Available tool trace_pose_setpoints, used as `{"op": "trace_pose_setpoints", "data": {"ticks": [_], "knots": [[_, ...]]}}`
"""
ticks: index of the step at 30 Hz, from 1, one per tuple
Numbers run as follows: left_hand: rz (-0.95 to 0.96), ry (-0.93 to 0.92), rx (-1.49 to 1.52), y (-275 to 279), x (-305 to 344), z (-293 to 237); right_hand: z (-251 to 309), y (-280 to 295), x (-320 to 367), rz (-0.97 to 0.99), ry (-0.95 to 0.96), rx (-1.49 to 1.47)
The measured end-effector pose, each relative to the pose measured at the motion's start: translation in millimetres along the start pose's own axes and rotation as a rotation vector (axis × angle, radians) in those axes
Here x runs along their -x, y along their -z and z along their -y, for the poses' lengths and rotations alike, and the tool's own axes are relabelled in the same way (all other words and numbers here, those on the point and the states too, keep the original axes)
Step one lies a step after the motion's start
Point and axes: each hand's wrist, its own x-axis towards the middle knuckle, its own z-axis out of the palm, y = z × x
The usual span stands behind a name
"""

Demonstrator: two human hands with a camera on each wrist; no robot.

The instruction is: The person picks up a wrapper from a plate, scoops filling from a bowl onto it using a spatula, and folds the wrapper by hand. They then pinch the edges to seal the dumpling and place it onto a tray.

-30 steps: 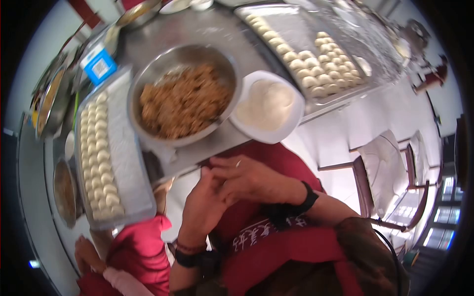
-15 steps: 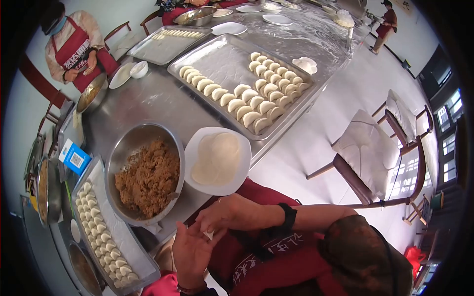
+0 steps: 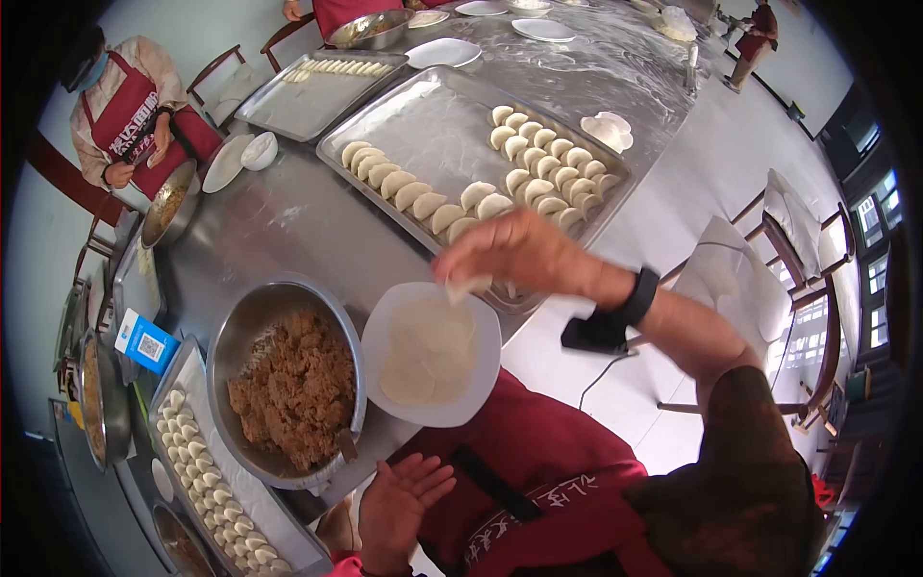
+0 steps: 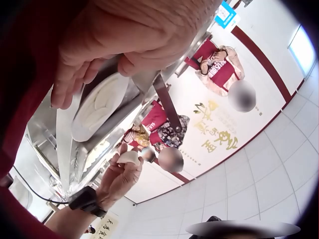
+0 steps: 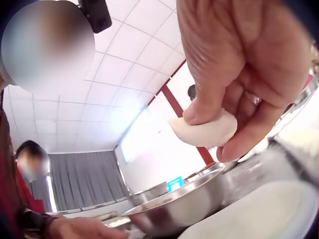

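Observation:
My right hand is raised over the near edge of the large tray, above the white plate of round wrappers. In the right wrist view a folded dumpling is pinched between its thumb and fingers; the left wrist view also shows this dumpling. My left hand is held palm up with fingers spread, holding nothing, below the plate and the metal bowl of brown filling. Rows of dumplings lie in the large tray.
A second dumpling tray lies at the lower left, beside a blue code card. Across the table stand another tray, plates and a bowl. A person in a red apron stands at the far left; chairs are at right.
My hands, together half a second ago, have parted. My right hand has moved up toward the large tray with the dumpling; my left hand has opened, palm up.

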Motion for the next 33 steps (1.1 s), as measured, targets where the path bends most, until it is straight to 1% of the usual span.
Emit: {"op": "trace_pose_setpoints", "data": {"ticks": [1,4,7,10,11,14,17,18,21,22,25,29,33], "knots": [[-0.021,0.010,0.008,2,-2,1,-1,17,-14,-0.039,0.008,0.112],[-0.033,0.040,0.051,7,-8,2,-18,63,-55,-0.094,-0.174,0.149],[-0.057,0.049,0.073,17,-13,3,-41,91,-86,-0.111,-0.257,0.305],[-0.090,0.053,0.076,22,-15,4,-67,103,-104,-0.080,-0.232,0.383],[-0.099,0.055,0.077,24,-16,5,-73,105,-108,-0.062,-0.228,0.410],[0.096,0.144,0.072,42,-13,7,-86,106,-118,-0.038,-0.230,0.475],[-0.120,0.090,0.100,31,-20,5,-96,103,-121,0.011,-0.121,0.549],[-0.120,0.095,0.107,31,-20,5,-98,102,-121,0.028,-0.086,0.573],[-0.111,0.106,0.126,34,-23,7,-102,100,-121,0.087,-0.073,0.643],[-0.109,0.107,0.128,34,-24,7,-104,98,-122,0.054,-0.048,0.621],[-0.099,0.114,0.146,39,-25,10,-106,95,-119,0.066,-0.086,0.629],[-0.087,0.117,0.173,40,-26,9,-119,93,-117,0.038,-0.076,0.621],[-0.065,0.074,0.183,35,-27,10,-114,91,-114,0.043,-0.081,0.628]]}}
